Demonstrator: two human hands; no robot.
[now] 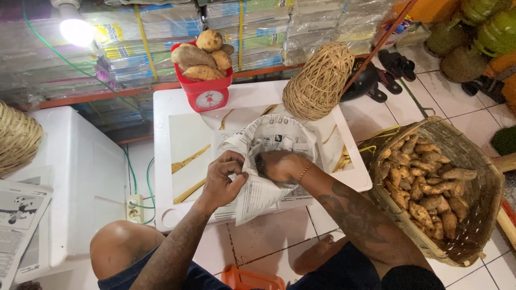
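A sheet of newspaper point(271, 137), rolled into a wide cone, rests on the white table point(161, 139) in front of me. My left hand point(224, 177) pinches the cone's near left edge. My right hand point(280, 165) reaches inside the cone, and the paper partly hides its fingers. I cannot tell what, if anything, it holds in there. A thin bracelet circles my right wrist.
A red kitchen scale point(207, 91) piled with sweet potatoes point(201, 56) stands at the table's back. A ball of rattan twine point(320, 80) sits beside it. A woven basket point(473, 161) of sweet potatoes is at my right. A white box point(80, 177), newspapers point(16, 215) and a lit bulb point(75, 29) are at left.
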